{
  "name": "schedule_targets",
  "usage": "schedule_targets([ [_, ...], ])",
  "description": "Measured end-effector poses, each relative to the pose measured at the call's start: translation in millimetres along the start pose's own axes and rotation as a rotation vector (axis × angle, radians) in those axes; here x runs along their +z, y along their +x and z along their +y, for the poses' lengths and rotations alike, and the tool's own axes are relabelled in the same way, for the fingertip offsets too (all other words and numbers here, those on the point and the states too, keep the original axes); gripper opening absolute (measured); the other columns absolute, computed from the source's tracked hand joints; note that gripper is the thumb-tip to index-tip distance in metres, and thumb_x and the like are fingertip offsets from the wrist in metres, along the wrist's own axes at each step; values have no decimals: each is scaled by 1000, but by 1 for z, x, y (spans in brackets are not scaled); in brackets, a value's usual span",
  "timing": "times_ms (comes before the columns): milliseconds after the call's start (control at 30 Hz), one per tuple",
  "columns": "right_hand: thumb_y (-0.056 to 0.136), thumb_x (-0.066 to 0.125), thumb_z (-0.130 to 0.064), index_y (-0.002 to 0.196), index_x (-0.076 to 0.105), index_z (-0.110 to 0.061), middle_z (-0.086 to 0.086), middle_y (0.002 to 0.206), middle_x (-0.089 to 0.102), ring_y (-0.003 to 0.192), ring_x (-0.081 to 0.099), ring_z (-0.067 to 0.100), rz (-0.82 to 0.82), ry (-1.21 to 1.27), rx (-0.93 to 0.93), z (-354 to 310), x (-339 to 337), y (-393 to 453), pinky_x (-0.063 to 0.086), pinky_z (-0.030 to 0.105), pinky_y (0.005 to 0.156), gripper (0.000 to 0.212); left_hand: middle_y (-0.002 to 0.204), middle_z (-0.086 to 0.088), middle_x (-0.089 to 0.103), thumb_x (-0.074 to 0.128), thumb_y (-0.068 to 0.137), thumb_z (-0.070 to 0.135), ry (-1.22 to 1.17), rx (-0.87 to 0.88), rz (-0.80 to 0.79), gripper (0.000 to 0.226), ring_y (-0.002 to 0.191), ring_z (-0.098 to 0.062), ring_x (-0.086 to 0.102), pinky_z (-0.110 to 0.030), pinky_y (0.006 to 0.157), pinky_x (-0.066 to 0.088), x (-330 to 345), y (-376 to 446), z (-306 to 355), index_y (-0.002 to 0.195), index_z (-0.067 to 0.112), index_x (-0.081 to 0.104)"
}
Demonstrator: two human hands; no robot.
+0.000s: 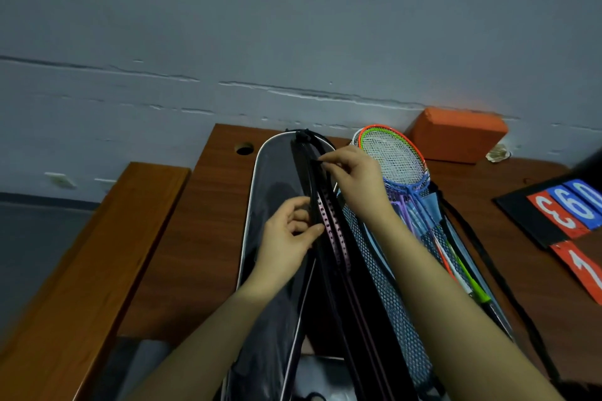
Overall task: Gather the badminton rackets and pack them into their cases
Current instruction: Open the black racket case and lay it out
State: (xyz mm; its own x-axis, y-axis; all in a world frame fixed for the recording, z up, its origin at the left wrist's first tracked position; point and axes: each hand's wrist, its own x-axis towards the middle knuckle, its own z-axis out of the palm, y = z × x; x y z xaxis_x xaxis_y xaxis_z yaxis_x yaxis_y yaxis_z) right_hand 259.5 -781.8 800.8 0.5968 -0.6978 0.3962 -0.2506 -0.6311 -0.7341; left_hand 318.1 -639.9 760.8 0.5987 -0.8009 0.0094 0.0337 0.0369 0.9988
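Racket case (277, 192) edge pinched by left hand (288, 234), right hand (353, 177).

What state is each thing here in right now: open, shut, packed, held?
Black racket case: open, lying on the desk.
Pink-and-black racket: inside the case's opening.
Left hand: pinching the case edge.
Right hand: pinching the zipper edge.
Colourful rackets: heads sticking out of the mesh case.

scoreboard (573, 218) cut off rt, case (277, 205) btm cropped
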Motion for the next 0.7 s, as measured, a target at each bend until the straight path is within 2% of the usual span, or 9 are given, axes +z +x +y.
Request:
schedule_targets([
  [67,82,64,-4,93,74,-11,-1,84,67,79,60,2,19,-17,-7,4,1,-2,46,16,79,16,92,-8,55,65,82,1,15,-2,-20,38,73,-9,57,-27,62,55,0,2,4,105,29,55],
  [167,82,63,-6,93,74,-13,4,86,70,81,64,14,17,0,0,11,1,-10,50,27,79,17,115,-2,52,59,88,10,210,143,22,41,98,-3,55,-24,86,50,-12,15,13,123,28,48],
  [200,82,63,-6,93,74,-13,4,85,69,80,63,14,14,7,-9,12,1,-13,49,26,78,17,125,1,47,57,90,13,326,220,25,44,111,-2,48,-21,95,43,-19,22,16,129,29,45],
  [267,82,63,-5,93,73,-12,3,84,68,79,61,10,-3,26,-36,13,-2,-18,45,20,76,16,142,2,34,52,93,20,590,347,-2,47,130,-6,26,-28,109,23,-30,38,21,137,30,39],
  [333,82,64,-5,91,73,-10,4,82,66,78,59,7,-10,69,-70,10,-7,-22,42,14,75,14,153,4,20,47,94,28,832,400,-95,46,140,-14,7,-35,110,9,-35,54,25,138,36,36],
  [400,82,64,-3,90,72,-8,8,81,66,76,58,5,-8,108,-94,7,-11,-26,41,12,73,13,154,8,17,43,93,35,930,457,-210,41,143,-19,1,-39,111,6,-37,68,24,134,39,41],
  [500,81,64,-5,90,73,-7,8,80,66,75,58,4,6,131,-120,6,-15,-31,41,11,72,13,147,13,28,40,89,44,903,606,-257,38,141,-15,7,-37,108,7,-40,80,22,123,35,56],
  [567,80,64,-5,89,73,-7,7,80,66,75,58,4,9,133,-130,7,-16,-33,42,11,73,13,140,10,40,41,87,46,891,663,-246,38,138,-15,19,-37,107,13,-41,83,19,116,32,62],
  [700,81,64,-7,88,73,-9,5,79,64,75,58,8,-10,69,-123,13,-16,-36,44,16,72,11,115,6,55,40,91,51,875,726,-145,34,109,-17,52,-35,94,29,-39,83,7,104,30,64],
])
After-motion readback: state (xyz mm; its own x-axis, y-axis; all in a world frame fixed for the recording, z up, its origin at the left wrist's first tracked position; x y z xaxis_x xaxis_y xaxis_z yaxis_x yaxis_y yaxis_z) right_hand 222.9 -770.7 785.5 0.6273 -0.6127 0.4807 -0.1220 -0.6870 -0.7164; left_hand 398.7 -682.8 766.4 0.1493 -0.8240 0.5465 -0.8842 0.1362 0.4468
